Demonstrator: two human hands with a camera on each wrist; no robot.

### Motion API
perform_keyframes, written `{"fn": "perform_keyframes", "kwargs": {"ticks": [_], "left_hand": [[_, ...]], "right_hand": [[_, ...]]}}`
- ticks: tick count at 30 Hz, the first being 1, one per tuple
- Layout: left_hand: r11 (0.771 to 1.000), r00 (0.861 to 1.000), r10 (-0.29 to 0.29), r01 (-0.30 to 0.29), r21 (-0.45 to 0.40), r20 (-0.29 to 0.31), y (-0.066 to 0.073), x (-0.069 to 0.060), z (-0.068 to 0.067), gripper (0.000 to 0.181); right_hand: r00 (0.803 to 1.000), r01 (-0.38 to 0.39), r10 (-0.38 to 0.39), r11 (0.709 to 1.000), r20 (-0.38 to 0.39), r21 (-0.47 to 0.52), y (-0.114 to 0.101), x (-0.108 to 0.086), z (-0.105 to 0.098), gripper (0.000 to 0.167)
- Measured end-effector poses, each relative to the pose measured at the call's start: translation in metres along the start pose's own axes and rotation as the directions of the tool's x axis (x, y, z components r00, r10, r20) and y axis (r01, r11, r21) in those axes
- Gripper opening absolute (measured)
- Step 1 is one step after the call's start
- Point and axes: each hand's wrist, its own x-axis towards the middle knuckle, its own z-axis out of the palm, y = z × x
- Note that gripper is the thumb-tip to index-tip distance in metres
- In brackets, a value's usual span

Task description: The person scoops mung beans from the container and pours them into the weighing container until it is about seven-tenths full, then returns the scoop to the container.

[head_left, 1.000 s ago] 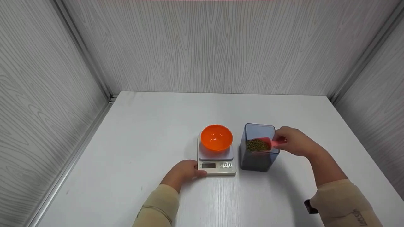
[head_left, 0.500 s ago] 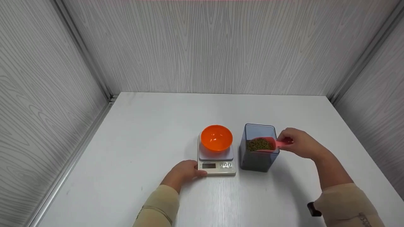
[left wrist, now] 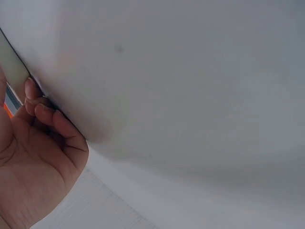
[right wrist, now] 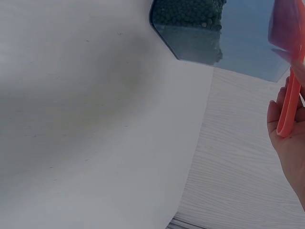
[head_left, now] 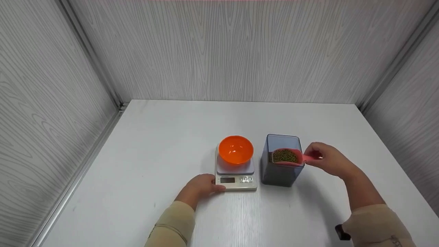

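My right hand (head_left: 325,159) grips the handle of a pink-red scoop (right wrist: 289,107). The scoop's bowl, heaped with small green beans (head_left: 285,156), is at the mouth of a tall translucent blue-grey container (head_left: 279,176). More beans (right wrist: 186,14) show through the container's wall in the right wrist view. At the scale's front left corner, my left hand (head_left: 200,186) holds the kitchen scale (head_left: 236,185), thumb over the top edge and fingers curled against its side (left wrist: 43,138). An orange bowl (head_left: 236,150) sits on the weighing plate; its visible inside is bare.
The scale and the container stand side by side on a white table (head_left: 164,137), a narrow gap between them. Pale wood-grain panels (head_left: 223,51) enclose the table at the back and both sides.
My right hand has drawn back slightly to the right, and the scoop has come up out of the beans carrying a heap. The left hand, scale and bowl have stayed in place.
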Motion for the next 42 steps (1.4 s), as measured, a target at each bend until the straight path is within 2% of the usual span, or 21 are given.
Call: {"fn": "perform_keyframes", "kwargs": {"ticks": [3,9,18,24,34,42], "left_hand": [[1.0,1.0,0.011,-0.011,0.002,-0.005,0.0,-0.001,0.0,0.041],[1.0,1.0,0.025,-0.026,-0.019,-0.018,-0.001,-0.002,0.0,0.041],[1.0,1.0,0.017,-0.017,-0.006,-0.012,0.0,-0.002,0.001,0.043],[1.0,1.0,-0.003,0.003,-0.029,0.002,-0.001,-0.004,0.0,0.041],[1.0,1.0,0.021,-0.021,-0.006,0.012,-0.001,-0.004,-0.003,0.038],[1.0,1.0,0.026,-0.026,0.0,0.011,0.0,-0.005,-0.003,0.032]], "right_hand": [[1.0,-0.001,0.001,1.0,-0.01,-0.004,0.001,-0.001,0.001,0.01],[0.999,-0.005,0.002,0.997,-0.04,-0.081,0.001,0.0,0.003,0.01],[0.999,-0.019,0.016,0.997,-0.043,-0.073,0.001,0.0,0.003,0.01],[0.999,-0.02,0.017,0.998,-0.047,-0.064,-0.003,-0.001,-0.002,0.01],[0.997,0.039,-0.044,0.996,-0.065,-0.084,-0.024,0.007,-0.012,0.008],[0.996,0.072,-0.078,0.992,-0.051,-0.104,-0.045,0.019,-0.005,0.008]]}}
